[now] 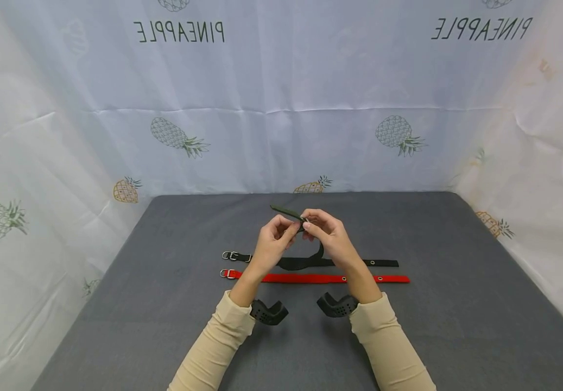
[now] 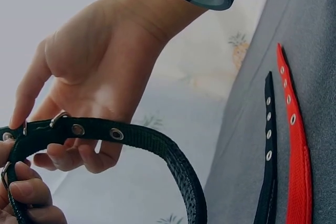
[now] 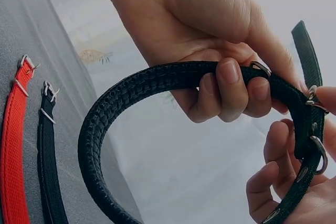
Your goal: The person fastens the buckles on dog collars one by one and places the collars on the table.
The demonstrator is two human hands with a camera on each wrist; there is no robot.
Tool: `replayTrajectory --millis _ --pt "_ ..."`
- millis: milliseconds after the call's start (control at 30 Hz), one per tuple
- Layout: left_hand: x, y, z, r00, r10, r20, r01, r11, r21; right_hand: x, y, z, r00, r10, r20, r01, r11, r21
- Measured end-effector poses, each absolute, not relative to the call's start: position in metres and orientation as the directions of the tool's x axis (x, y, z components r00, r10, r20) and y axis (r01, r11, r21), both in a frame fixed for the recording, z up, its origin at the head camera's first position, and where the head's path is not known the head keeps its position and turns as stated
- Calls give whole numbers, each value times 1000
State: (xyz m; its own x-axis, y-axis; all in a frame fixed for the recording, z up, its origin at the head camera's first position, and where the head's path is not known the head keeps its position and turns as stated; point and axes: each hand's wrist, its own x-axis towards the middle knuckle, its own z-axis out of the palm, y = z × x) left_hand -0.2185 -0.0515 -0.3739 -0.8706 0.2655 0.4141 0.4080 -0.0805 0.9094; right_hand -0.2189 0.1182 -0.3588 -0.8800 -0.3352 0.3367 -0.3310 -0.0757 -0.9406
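Both hands hold a dark green pet collar with metal eyelets, raised over the table and bent into a loop. My left hand pinches the strap beside the buckle, and its free tip sticks out past the fingers. Fingers of my right hand curl round the buckle end. In the right wrist view the strap passes through the metal buckle, with a D-ring close by. Below the hands, a black collar and a red collar lie flat, side by side.
The grey table ends at a white curtain printed with pineapples, which also hangs at both sides. Black wrist devices sit below each hand, near the beige sleeves.
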Motion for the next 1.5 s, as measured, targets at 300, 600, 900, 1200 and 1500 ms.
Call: replayTrajectory --millis 300,600,900,1200,1500 --pt "-217 -53 -370 -886 264 381 373 -80 924 -222 122 -362 -849 -341 403 -384 -126 -915" --pt "-217 -57 -368 -894 262 363 360 -64 931 -221 124 -359 -870 -356 342 -333 -89 -939" --pt "-216 -59 -365 -862 297 411 409 -72 910 -221 123 -359 -868 -357 344 -328 -107 -939" --pt "-215 -58 -365 -881 323 345 350 -42 936 -221 123 -360 -865 -391 315 -290 -123 -949" --pt "-214 -58 -362 -896 357 263 299 48 953 -220 121 -359 -930 -273 246 -243 -46 -969"
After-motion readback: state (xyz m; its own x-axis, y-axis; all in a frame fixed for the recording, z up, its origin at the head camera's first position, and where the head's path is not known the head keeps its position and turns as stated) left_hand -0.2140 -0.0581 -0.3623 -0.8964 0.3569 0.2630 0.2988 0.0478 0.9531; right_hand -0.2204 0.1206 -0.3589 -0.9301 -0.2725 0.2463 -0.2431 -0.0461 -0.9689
